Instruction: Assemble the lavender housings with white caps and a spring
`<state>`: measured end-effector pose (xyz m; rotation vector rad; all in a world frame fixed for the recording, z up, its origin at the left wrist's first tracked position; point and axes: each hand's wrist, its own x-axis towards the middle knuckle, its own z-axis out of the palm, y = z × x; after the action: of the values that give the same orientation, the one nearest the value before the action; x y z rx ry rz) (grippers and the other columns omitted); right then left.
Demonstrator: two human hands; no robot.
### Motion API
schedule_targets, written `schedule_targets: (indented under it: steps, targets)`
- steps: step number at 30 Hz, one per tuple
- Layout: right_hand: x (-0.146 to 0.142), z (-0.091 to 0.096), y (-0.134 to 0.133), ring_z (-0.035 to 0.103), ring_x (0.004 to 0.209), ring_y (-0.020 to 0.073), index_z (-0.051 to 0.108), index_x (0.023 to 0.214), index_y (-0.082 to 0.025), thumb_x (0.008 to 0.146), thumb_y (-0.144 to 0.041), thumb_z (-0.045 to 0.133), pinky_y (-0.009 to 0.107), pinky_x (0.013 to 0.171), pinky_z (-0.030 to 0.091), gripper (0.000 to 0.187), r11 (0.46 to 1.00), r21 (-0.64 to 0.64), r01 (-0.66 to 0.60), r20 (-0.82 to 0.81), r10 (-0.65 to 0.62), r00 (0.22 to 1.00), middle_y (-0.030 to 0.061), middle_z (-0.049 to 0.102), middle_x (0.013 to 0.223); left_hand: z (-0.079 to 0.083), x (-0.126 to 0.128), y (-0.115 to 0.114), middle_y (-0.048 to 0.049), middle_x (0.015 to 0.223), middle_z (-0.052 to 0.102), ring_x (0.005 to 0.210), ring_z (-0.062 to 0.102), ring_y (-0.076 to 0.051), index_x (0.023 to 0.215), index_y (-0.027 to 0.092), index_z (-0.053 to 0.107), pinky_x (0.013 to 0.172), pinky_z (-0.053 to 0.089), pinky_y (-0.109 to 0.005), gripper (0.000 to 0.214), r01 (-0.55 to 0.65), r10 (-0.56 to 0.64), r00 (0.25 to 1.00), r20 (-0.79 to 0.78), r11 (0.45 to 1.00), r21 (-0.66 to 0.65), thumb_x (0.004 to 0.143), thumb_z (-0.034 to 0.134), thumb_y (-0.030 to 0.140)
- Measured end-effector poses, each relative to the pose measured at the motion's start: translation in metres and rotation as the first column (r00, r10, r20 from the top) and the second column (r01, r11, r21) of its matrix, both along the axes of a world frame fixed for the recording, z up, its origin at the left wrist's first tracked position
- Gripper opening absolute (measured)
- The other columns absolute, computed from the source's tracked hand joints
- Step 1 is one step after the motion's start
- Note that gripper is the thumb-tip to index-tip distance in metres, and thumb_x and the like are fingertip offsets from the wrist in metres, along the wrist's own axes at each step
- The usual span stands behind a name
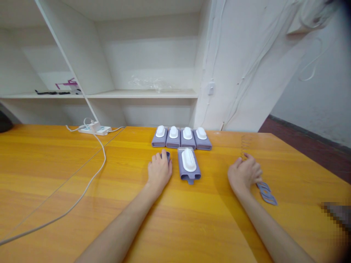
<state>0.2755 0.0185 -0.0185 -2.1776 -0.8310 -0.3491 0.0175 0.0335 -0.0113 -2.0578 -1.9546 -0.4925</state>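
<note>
A purple mould with a white insert [189, 165] lies on the orange table [175, 212] between my hands. My left hand [159, 170] rests just left of it, fingers curled over a small purple piece [168, 156] that is mostly hidden. My right hand [245, 173] sits further right with its fingers curled, touching flat purple lids [267, 193] that lie by its outer edge. A row of several matching purple moulds with white inserts [181, 138] stands at the table's far edge, beyond both hands.
A white power strip [94, 128] lies at the back left, and its white cable [90, 175] trails across the table toward the near left. White shelving [142, 94] stands behind the table. A blurred dark patch [337, 213] is at the right edge.
</note>
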Motion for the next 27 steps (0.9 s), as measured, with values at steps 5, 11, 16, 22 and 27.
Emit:
schedule_targets:
  steps: [5,11,16,22,27]
  targets:
    - [-0.003,-0.002,-0.002,0.047,0.102,0.0356,0.044,0.12,-0.01,0.088,-0.029,0.031,0.047,0.082,0.036,0.039,0.979,0.067,-0.192,-0.004,0.192,0.981,0.0213,0.052,0.108,0.001,0.001,-0.001,-0.0113,0.097,0.053,0.091,0.052,-0.024,0.122,0.016,0.038,0.07,0.044,-0.033,0.043,-0.004,0.004,1.0,-0.011,1.0,-0.004,0.086,0.042,0.038]
    - [-0.013,-0.005,-0.005,0.056,0.081,0.0232,0.044,0.113,-0.014,0.087,-0.027,0.035,0.031,0.073,0.041,0.03,0.781,0.188,-0.595,-0.014,0.608,0.794,0.0093,0.058,0.088,0.002,0.0,-0.002,-0.011,0.096,0.053,0.09,0.051,-0.025,0.121,0.015,0.041,0.071,0.041,-0.035,0.041,0.015,-0.015,1.0,-0.013,1.0,0.026,0.086,0.042,0.037]
    - [-0.008,0.0,-0.009,0.056,0.072,0.0216,0.047,0.102,-0.017,0.081,-0.024,0.041,0.029,0.063,0.039,0.023,0.871,0.109,-0.48,0.0,0.482,0.876,0.0055,0.058,0.081,0.013,0.003,-0.008,-0.015,0.108,0.052,0.101,0.046,-0.028,0.12,0.016,0.045,0.086,0.034,-0.044,0.038,0.109,-0.112,0.994,0.012,0.984,0.14,0.088,0.037,0.035]
    - [0.005,0.004,-0.005,0.057,0.08,0.0256,0.055,0.107,-0.018,0.085,-0.044,0.042,0.035,0.065,0.042,0.036,0.933,-0.237,-0.271,0.093,0.299,0.95,0.0117,0.055,0.102,0.023,0.01,-0.023,-0.0142,0.12,0.049,0.109,0.044,-0.029,0.124,0.019,0.046,0.101,0.022,-0.049,0.053,0.51,-0.513,0.858,-0.017,0.848,0.144,0.084,0.038,0.053]
    - [0.006,0.002,-0.003,0.06,0.074,0.0248,0.064,0.1,-0.022,0.085,-0.048,0.042,0.035,0.062,0.044,0.037,0.834,-0.47,-0.288,0.083,0.366,0.927,0.01,0.055,0.099,0.021,0.013,-0.026,-0.0116,0.118,0.052,0.11,0.047,-0.025,0.13,0.025,0.041,0.102,0.024,-0.047,0.054,0.67,-0.671,0.741,0.005,0.74,0.064,0.083,0.042,0.052]
